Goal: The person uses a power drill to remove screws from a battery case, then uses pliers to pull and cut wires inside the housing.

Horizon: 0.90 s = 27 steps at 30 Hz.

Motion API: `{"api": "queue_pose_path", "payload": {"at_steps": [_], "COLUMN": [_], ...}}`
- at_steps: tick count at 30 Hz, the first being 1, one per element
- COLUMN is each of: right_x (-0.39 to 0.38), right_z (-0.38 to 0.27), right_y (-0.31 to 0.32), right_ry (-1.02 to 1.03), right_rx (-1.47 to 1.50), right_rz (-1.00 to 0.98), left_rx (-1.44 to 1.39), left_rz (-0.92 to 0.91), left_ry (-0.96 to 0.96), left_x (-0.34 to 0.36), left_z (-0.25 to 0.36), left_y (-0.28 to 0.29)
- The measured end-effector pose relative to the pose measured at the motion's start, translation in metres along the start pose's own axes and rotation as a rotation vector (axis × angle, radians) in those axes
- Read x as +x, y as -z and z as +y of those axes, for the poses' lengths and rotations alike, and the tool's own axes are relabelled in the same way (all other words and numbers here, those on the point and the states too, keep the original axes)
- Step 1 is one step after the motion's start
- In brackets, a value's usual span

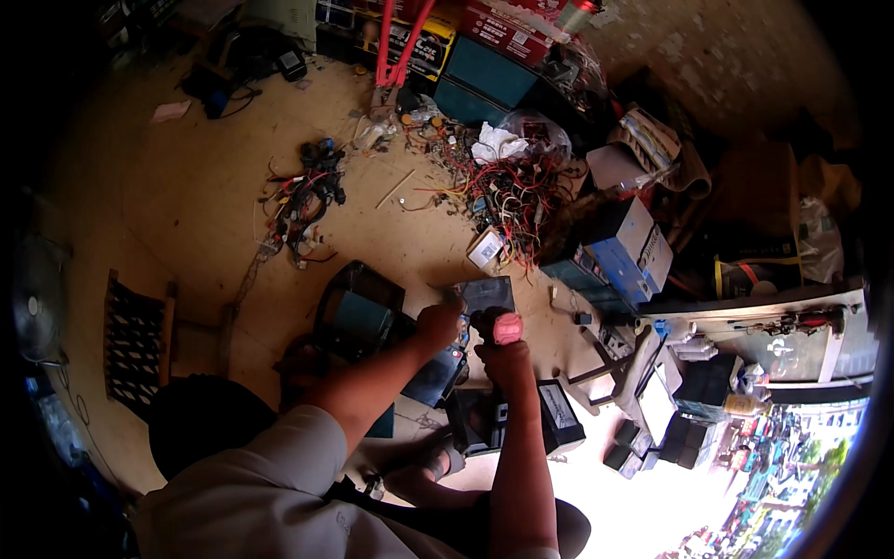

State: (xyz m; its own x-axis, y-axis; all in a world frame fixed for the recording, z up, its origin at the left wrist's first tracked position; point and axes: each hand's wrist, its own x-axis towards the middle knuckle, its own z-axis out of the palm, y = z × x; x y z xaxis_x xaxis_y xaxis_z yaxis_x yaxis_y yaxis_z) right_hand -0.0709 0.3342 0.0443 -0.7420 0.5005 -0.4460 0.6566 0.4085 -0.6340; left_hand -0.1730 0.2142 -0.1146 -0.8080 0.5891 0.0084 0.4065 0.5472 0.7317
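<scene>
My right hand (508, 365) is closed around a black hand tool with a round pink-red end (507, 328), which looks like a power driver seen from behind. Close by on the left, my left hand (440, 326) is curled into a fist; whatever it grips is hidden. Both hands are over a dark battery-like block (434, 376) on the floor between my legs. Beyond the tool lies a dark grey flat-sided piece (487, 293). A black open case with a teal block (361, 320) stands left of my left hand.
Black boxes (562, 416) stand by my right forearm. Heaps of tangled wires (517, 200) and a smaller wire bundle (317, 186) lie ahead. Red-handled cutters (389, 74) lean at the back. A blue-white box (626, 247) is to the right, a woven-seat chair (138, 340) to the left.
</scene>
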Motion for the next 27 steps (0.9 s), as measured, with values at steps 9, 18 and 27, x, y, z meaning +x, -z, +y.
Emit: {"api": "queue_pose_path", "payload": {"at_steps": [9,18,27], "right_x": [-0.03,-0.015,0.01], "right_z": [-0.046,-0.026,0.011], "right_y": [0.023,0.012,-0.019], "right_ry": [-0.172,0.01,0.066], "right_rx": [0.158,0.095,0.025], "right_rz": [-0.037,0.037,0.109], "left_rx": [0.108,-0.11,-0.206], "left_rz": [0.0,0.12,0.089], "left_ry": [-0.078,0.237,0.322], "left_x": [0.006,-0.002,0.011], "left_z": [0.001,-0.003,-0.011], "left_y": [-0.003,0.007,0.028]}}
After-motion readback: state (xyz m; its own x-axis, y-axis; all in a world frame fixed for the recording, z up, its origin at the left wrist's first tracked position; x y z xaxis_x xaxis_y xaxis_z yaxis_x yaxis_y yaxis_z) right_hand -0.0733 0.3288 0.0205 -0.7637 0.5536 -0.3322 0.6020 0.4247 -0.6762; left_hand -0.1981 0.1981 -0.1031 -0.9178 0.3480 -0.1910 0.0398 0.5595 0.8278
